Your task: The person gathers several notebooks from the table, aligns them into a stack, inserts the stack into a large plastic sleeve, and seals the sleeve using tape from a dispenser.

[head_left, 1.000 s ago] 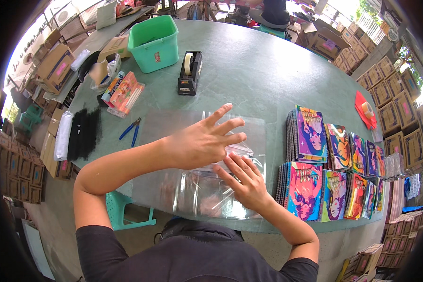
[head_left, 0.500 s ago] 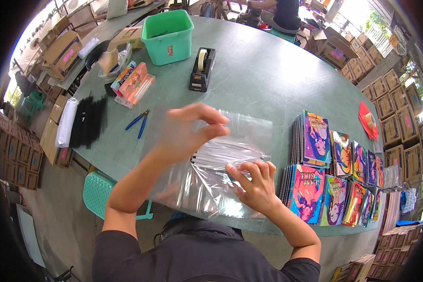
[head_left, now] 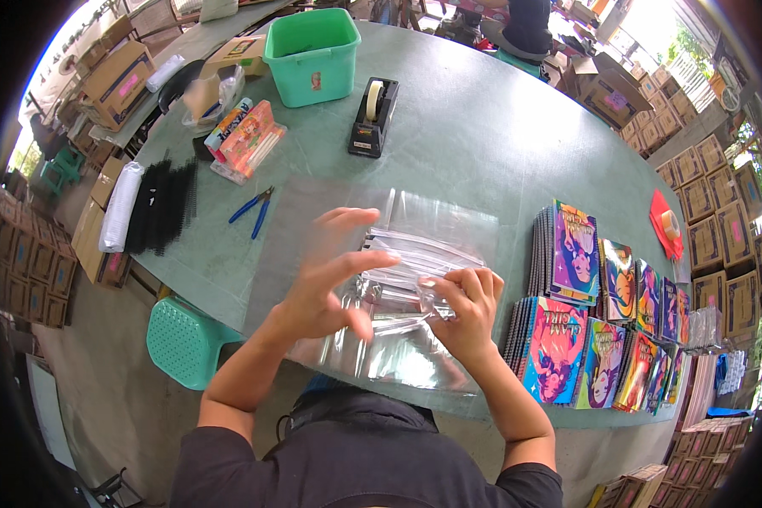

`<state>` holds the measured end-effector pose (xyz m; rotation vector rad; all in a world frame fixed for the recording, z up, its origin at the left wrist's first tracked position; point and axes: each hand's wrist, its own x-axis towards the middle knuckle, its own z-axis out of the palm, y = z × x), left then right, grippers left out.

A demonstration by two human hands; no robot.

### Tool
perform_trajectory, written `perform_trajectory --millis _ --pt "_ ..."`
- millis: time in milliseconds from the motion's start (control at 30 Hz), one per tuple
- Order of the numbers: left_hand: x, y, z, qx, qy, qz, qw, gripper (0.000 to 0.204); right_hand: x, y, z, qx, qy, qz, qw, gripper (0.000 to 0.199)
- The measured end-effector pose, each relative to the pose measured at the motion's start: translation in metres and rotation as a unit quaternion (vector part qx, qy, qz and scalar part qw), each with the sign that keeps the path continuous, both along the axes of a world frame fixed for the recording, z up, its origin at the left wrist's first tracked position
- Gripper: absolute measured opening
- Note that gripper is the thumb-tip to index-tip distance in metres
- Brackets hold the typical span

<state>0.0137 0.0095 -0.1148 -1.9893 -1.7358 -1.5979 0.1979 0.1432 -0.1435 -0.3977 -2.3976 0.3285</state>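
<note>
Clear plastic bags (head_left: 415,360) lie in a flat, shiny layer at the near edge of the table. Across their middle run several whitish, strip-like folded edges (head_left: 440,245). My right hand (head_left: 467,311) pinches a bunched piece of the clear plastic between thumb and fingers. Just left of it, my left hand (head_left: 317,284) hovers over the bags with its fingers spread and nothing seen in them; its upper fingers are blurred. Whether the left fingertips touch the strips, I cannot tell.
Spiral notebooks (head_left: 559,347) stand in rows at the right. Blue cutters (head_left: 252,212), a black tape dispenser (head_left: 372,118), a green bin (head_left: 313,72) and black wire combs (head_left: 162,203) lie farther off. A green stool (head_left: 184,343) is at the left edge.
My left hand has come down from above the bags and its fingers have spread. The right hand has closed on the plastic, bunching it. The view has shifted slightly.
</note>
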Motion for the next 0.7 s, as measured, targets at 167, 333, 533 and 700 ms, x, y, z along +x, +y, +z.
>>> perform_trajectory --millis 167,333,533,700 --pt "0.008 0.011 -0.034 -0.051 0.008 0.080 0.995 0.090 -0.008 -0.002 -0.002 -0.014 0.016 -0.035 0.999 0.022" --pt "-0.004 0.042 -0.023 -0.227 -0.249 0.035 0.941 0.092 -0.011 0.000 -0.001 -0.016 0.023 -0.065 0.997 0.033" --pt "-0.040 0.061 -0.020 -0.339 -0.260 -0.091 0.900 0.052 -0.013 0.039 0.009 -0.448 0.053 -0.051 0.891 0.058" --pt "-0.035 0.074 0.016 -0.343 -0.005 -0.146 0.928 0.037 -0.011 0.073 0.017 -0.515 -0.096 0.103 0.845 0.044"
